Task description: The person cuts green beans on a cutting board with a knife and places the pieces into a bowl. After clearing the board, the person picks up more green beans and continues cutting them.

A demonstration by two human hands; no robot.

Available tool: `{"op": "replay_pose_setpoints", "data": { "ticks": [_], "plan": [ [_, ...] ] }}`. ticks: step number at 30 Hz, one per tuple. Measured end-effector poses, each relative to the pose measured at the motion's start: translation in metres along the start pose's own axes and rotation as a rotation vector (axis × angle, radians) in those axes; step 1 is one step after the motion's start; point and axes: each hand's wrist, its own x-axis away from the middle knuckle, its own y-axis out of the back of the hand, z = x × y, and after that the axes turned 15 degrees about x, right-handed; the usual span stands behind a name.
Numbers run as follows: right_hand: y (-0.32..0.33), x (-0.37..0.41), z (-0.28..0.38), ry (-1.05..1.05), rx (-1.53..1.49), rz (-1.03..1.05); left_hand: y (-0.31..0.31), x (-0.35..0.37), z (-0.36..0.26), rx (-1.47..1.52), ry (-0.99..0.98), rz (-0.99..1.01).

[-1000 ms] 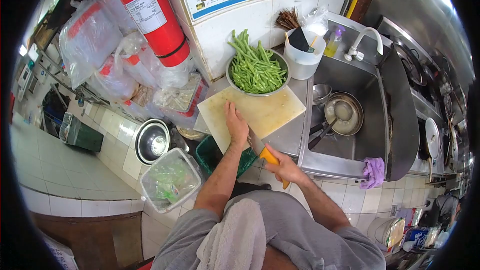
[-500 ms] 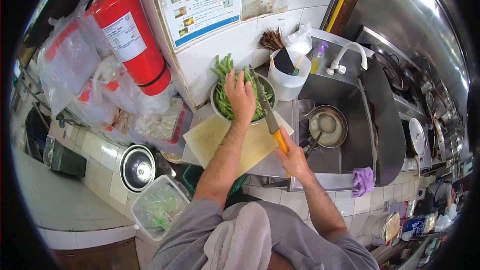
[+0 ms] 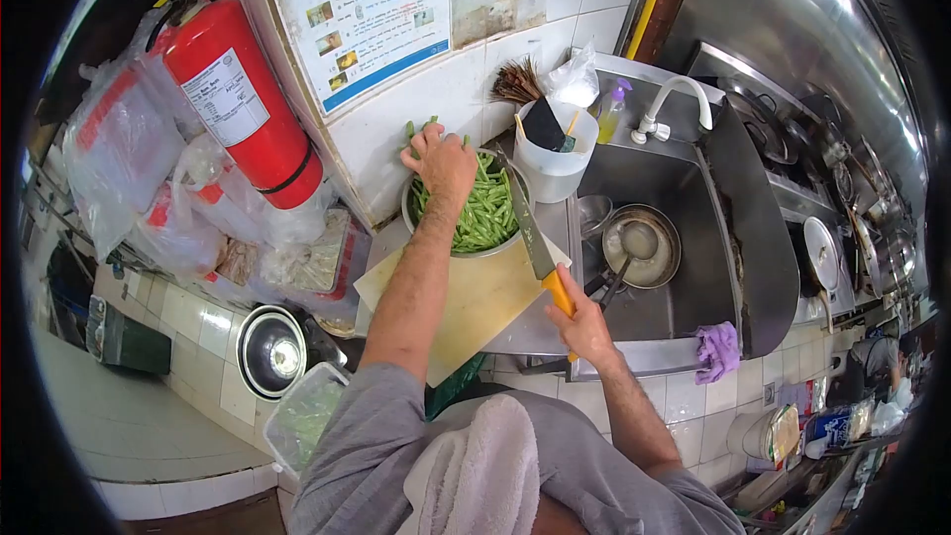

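A metal bowl (image 3: 525,200) of cut green beans (image 3: 485,210) stands at the wall, behind a pale cutting board (image 3: 466,312). Over the bowl's left side, my left hand (image 3: 443,166) has its fingers curled round some long beans (image 3: 424,125), whose ends stick out past the fingers. My right hand (image 3: 584,322) grips the orange handle of a large knife (image 3: 530,233). The blade points up and away, crossing the right rim of the bowl. The board has no beans on its visible part.
Right of the bowl is a white tub (image 3: 555,163) with utensils, then a steel sink (image 3: 659,178) with a pan (image 3: 666,248) and a faucet (image 3: 684,104). A purple cloth (image 3: 717,352) hangs on the sink's front edge. A fire extinguisher (image 3: 243,99) stands left.
My left hand has gone from lying spread on the beans to the bowl's upper left, its fingers now curled round long beans. The knife stays in my right hand. The view has shifted slightly.
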Motion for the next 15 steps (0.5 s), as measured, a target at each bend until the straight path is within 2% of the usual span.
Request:
{"op": "replay_pose_setpoints", "data": {
  "ticks": [2, 4, 6, 8, 10, 11, 13, 15],
  "plan": [
    [0.000, -0.001, -0.002, -0.008, -0.017, 0.009, 0.000, -0.003, -0.001, -0.050, -0.013, -0.024],
    [-0.003, -0.003, -0.004, 0.020, 0.044, -0.007, 0.000, -0.004, -0.002, -0.104, -0.012, 0.107],
    [-0.006, -0.006, -0.010, 0.044, 0.105, -0.031, -0.001, -0.004, -0.003, -0.043, 0.001, 0.081],
    [-0.012, -0.010, -0.016, 0.213, 0.309, -0.164, 0.006, -0.008, -0.009, 0.016, 0.014, 0.057],
    [-0.014, -0.019, -0.016, 0.202, 0.333, -0.167, 0.018, -0.012, -0.018, 0.138, 0.049, -0.120],
    [-0.014, -0.018, -0.015, 0.186, 0.358, -0.164, 0.023, -0.011, -0.019, 0.137, 0.046, -0.117],
    [-0.008, -0.016, -0.008, 0.198, 0.311, -0.182, 0.039, -0.023, -0.021, 0.267, 0.006, -0.282],
    [-0.008, -0.013, -0.006, 0.205, 0.263, -0.174, 0.059, -0.035, -0.020, 0.321, -0.014, -0.356]
  ]
}}
